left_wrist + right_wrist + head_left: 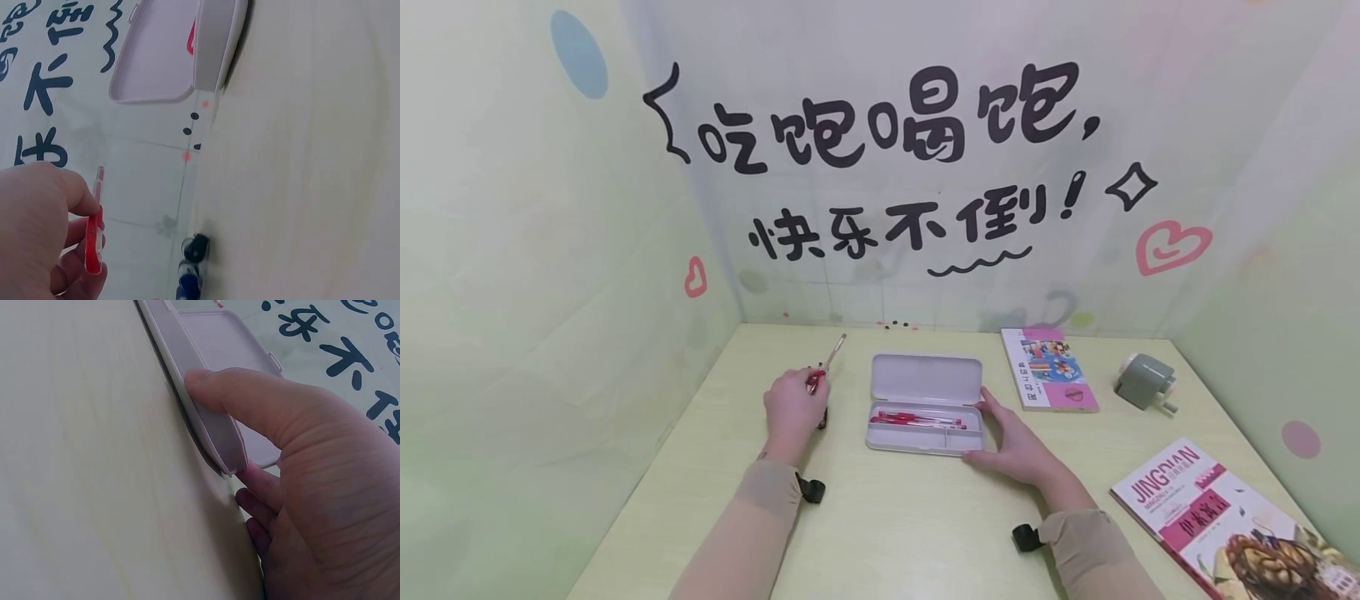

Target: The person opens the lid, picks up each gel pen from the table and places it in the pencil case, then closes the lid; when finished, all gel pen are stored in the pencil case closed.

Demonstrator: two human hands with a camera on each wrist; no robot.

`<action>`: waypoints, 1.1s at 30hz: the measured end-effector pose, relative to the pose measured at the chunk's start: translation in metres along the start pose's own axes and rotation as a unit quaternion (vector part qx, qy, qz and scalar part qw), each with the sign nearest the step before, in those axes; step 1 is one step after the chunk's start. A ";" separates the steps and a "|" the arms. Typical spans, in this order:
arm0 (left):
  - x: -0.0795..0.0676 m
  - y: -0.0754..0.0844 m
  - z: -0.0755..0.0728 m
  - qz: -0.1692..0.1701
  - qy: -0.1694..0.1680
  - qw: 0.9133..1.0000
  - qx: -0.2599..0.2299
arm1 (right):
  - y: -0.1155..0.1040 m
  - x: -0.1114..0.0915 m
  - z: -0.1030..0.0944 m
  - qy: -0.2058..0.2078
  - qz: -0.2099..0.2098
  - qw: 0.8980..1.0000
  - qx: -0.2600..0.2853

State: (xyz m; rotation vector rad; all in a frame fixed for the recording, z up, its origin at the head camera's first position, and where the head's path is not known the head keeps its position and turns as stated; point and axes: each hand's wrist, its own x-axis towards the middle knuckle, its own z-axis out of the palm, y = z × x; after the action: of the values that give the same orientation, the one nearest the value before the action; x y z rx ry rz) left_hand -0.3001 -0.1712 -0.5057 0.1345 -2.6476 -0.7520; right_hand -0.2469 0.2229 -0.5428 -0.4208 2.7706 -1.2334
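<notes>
A pale lilac pencil case [927,379] lies open on the table, its lid tipped back, with several red pens [917,420] in the rear compartment. My right hand [1018,450] grips the case's right end; in the right wrist view the thumb presses the front wall and the fingers reach round the end. Left of the case, my left hand [793,408] pinches a red pen [94,244] with a clear barrel, its tip pointing up and away. Dark and blue pen ends [190,275] show on the table near that hand, which hides most of them in the head view.
A pink-and-white book [1051,371] lies behind and right of the case. A grey pencil sharpener with a crank [1144,381] stands at the back right. At the front right is a magazine-like book [1232,517]. Printed curtain walls [880,308] border the table.
</notes>
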 end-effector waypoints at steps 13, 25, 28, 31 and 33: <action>-0.026 0.049 0.015 0.141 -0.006 0.990 -0.024 | -0.001 0.000 -0.002 0.002 -0.007 1.000 0.000; -0.042 0.067 0.027 0.212 -0.098 0.971 0.046 | 0.000 0.000 -0.001 0.000 -0.001 1.000 -0.004; -0.045 0.069 0.031 0.236 -0.118 0.963 0.058 | -0.001 0.000 -0.001 0.000 -0.004 1.000 -0.008; -0.049 0.072 0.032 0.248 -0.136 0.957 0.070 | 0.000 0.001 0.000 0.003 -0.008 1.000 -0.012; -0.051 0.075 0.033 0.249 -0.146 0.954 0.077 | 0.000 0.001 0.000 0.004 -0.009 1.000 -0.011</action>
State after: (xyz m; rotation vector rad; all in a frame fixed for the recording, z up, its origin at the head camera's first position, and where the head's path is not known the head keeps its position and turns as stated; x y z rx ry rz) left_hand -0.2647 -0.0818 -0.5096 -0.6268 -2.8250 -0.4192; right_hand -0.2479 0.2231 -0.5430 -0.4435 2.7964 -1.2117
